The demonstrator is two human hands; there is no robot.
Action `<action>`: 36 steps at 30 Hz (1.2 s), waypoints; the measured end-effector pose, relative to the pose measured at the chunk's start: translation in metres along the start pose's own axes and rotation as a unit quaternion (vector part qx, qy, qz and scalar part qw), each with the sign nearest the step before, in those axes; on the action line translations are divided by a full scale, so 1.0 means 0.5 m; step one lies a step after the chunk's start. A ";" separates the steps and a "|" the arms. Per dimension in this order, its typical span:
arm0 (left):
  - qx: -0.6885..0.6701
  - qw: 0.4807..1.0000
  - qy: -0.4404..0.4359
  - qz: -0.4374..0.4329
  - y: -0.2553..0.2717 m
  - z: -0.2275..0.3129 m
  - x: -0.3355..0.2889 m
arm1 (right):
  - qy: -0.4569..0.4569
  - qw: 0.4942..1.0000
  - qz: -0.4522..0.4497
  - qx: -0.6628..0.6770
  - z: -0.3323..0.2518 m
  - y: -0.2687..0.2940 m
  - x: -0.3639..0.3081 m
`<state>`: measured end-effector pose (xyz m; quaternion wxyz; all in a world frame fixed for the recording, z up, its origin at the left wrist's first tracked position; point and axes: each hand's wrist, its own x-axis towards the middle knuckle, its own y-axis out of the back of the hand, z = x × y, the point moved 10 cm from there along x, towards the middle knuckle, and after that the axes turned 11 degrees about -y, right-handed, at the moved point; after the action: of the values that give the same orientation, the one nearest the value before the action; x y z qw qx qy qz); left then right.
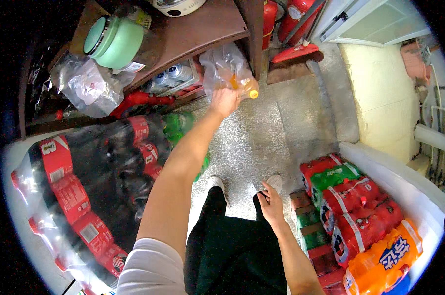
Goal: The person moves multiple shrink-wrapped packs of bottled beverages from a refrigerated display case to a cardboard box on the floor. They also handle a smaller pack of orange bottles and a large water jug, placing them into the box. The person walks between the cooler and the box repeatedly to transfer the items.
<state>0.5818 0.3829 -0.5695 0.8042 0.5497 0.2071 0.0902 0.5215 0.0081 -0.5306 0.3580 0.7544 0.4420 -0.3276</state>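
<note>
From the head view, I see the person's left arm stretched out to the brown shelf. The left hand is at the right end of the shelf's lower opening, its fingers bent against a clear plastic bag and a yellow-capped bottle there. From where I stand I can't tell whether the fingers pinch the bottle, only the bag, or just rest on them. The right hand hangs well out from the shelf, in front of the dark trousers, its fingers loosely bent and apart.

On top of the shelf is a mint-green jar, with a crumpled clear bag just beside it, near the shelf's front edge. A large wrapped pack of red-labelled bottles sits in front of the shelf's left part. Well apart from the shelf, out to its right, are red bottle packs and an orange bottle pack. Just past the shelf's right end there's a red fire extinguisher.
</note>
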 end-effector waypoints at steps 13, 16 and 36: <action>-0.203 0.979 -0.015 -0.008 0.083 0.293 -0.372 | -0.038 0.976 0.062 0.205 -0.020 0.104 -0.061; -0.185 0.978 -0.089 0.039 0.136 0.392 -0.497 | 0.006 0.984 0.101 0.146 -0.144 0.142 -0.134; -0.146 0.951 -0.252 0.103 0.684 0.756 -1.117 | 0.010 0.904 -0.297 -0.307 -0.422 -0.032 -0.832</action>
<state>0.2719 -0.0159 -0.0065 0.8882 0.4494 -0.0749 0.0602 0.3807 0.0088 -0.0859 0.4536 0.4443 0.7278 -0.2592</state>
